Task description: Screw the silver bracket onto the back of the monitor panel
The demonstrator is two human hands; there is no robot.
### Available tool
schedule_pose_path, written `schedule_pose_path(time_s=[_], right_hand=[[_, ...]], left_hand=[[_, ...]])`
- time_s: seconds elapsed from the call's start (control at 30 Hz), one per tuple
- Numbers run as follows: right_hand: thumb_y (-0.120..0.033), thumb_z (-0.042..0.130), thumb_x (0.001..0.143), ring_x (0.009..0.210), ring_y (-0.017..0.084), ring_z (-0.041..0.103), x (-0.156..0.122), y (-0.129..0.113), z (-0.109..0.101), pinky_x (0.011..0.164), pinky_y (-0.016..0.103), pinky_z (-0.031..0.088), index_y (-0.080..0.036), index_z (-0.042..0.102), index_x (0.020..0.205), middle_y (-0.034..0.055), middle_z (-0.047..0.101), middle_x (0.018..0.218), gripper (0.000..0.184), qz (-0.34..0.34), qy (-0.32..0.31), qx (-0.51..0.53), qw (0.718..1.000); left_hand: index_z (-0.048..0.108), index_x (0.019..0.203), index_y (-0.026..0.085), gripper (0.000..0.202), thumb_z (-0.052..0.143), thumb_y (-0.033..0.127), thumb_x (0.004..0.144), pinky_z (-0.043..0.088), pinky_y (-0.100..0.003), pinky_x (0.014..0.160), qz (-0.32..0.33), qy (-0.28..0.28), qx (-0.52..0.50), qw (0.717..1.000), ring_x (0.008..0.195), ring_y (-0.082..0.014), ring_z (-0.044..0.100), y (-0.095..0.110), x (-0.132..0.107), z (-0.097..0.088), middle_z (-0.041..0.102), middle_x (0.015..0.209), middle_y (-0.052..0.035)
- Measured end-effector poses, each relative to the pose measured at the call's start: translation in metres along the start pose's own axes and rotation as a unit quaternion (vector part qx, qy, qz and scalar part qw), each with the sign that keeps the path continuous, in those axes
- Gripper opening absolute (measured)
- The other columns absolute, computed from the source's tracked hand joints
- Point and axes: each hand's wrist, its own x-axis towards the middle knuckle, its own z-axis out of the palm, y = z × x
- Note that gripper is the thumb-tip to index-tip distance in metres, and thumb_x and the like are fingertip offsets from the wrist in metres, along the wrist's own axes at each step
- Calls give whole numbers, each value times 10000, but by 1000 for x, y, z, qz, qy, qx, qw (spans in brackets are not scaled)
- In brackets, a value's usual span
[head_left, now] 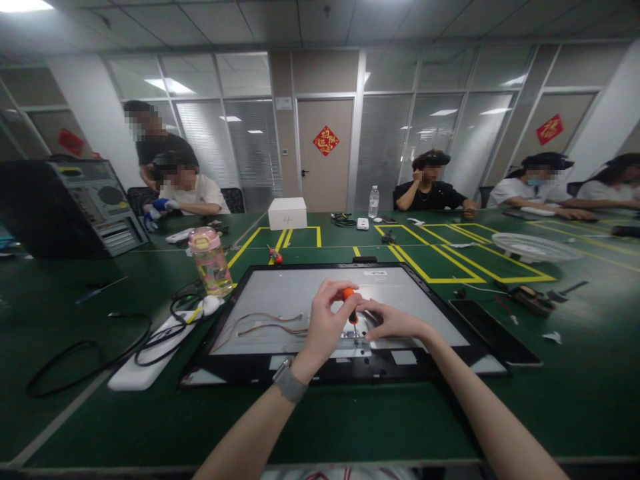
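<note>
A flat black-framed monitor panel [260,293] lies face down on the green table in front of me, thin wires running across its grey back. My left hand [327,320], a watch on its wrist, is closed round the orange handle of a small screwdriver [351,303] that stands upright on a metal plate near the panel's lower middle. My right hand [393,320] rests beside the screwdriver shaft, fingers curled and touching it low down.
A pink-capped bottle [211,261], black cables [100,357] and a white keyboard [145,363] lie left. A dark tablet [493,330] and tools lie right. An open computer case [65,207], a white box [287,213] and several seated people are further back.
</note>
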Motion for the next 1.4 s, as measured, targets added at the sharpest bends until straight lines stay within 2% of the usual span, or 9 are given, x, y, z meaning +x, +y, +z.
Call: schedule_pose_path(time_s=[0.13, 0.3, 0.5, 0.67, 0.87, 1.03, 1.1, 1.2, 1.4], right_hand=[[-623, 801, 644, 1460, 326, 256, 1, 3, 0, 1213, 485, 178, -249, 571, 1325, 91, 395, 1540, 811, 0, 4, -1, 1000], [-621, 797, 644, 1460, 334, 253, 0, -1, 0, 1210, 494, 163, -257, 574, 1326, 91, 388, 1546, 804, -2, -2, 6, 1000], [-615, 793, 660, 1454, 333, 268, -2, -8, -1, 1207, 463, 190, -224, 579, 1326, 118, 389, 1543, 802, 7, -1, -1, 1000], [-628, 797, 652, 1464, 333, 247, -1, -5, 0, 1211, 468, 175, -242, 574, 1337, 108, 368, 1558, 817, 9, -4, 8, 1000], [-615, 799, 659, 1462, 335, 250, 0, -1, 0, 1207, 479, 186, -249, 581, 1331, 102, 371, 1559, 796, 7, -2, 4, 1000], [-618, 795, 659, 1465, 316, 250, 0, -3, 0, 1209, 487, 188, -260, 566, 1338, 90, 375, 1556, 801, 1, -6, 10, 1000], [-620, 791, 663, 1471, 315, 235, -1, -7, -1, 1212, 482, 178, -248, 562, 1343, 99, 358, 1565, 808, 13, -8, 5, 1000], [-624, 790, 662, 1478, 324, 212, -2, -10, -1, 1218, 478, 156, -232, 563, 1346, 109, 348, 1571, 820, 23, -8, -6, 1000], [-651, 785, 646, 1456, 331, 266, -1, -8, -1, 1210, 479, 188, -234, 570, 1341, 108, 387, 1548, 839, 12, -6, -9, 1000]], left_hand=[[704, 960, 184, 132, 613, 225, 873, 495, -263, 786, -2, 6, 3, 1000, 875, -154, 597, 0, 1, 0, 584, 945, -45], [727, 870, 192, 95, 665, 257, 840, 469, -271, 746, 21, -1, 63, 998, 750, -139, 534, 1, 2, -4, 500, 814, -3], [706, 861, 167, 389, 374, 323, 991, 492, -303, 804, 8, -44, 32, 998, 859, -175, 599, 4, 0, -4, 578, 923, -60], [708, 993, 159, 300, 463, 329, 962, 503, -290, 773, -15, -32, -11, 999, 797, -166, 617, 3, 2, -5, 629, 837, -44], [657, 1203, 181, 339, 444, 271, 955, 515, -311, 840, -17, -57, -34, 998, 934, -183, 638, -1, 0, -5, 667, 1046, -80], [735, 952, 201, 143, 651, 259, 853, 503, -279, 778, 26, 1, 53, 998, 794, -150, 592, -1, 2, -4, 589, 857, -26], [742, 942, 205, 172, 593, 278, 895, 494, -302, 837, 39, 10, 64, 997, 845, -159, 593, 0, 2, -6, 590, 918, -40], [724, 1041, 197, 291, 453, 269, 963, 488, -323, 889, 30, -28, 24, 999, 961, -182, 611, 0, 4, -8, 627, 1025, -72], [729, 879, 194, 124, 620, 253, 875, 488, -270, 771, 20, 12, 40, 999, 825, -156, 587, 0, 4, -5, 578, 878, -36]])
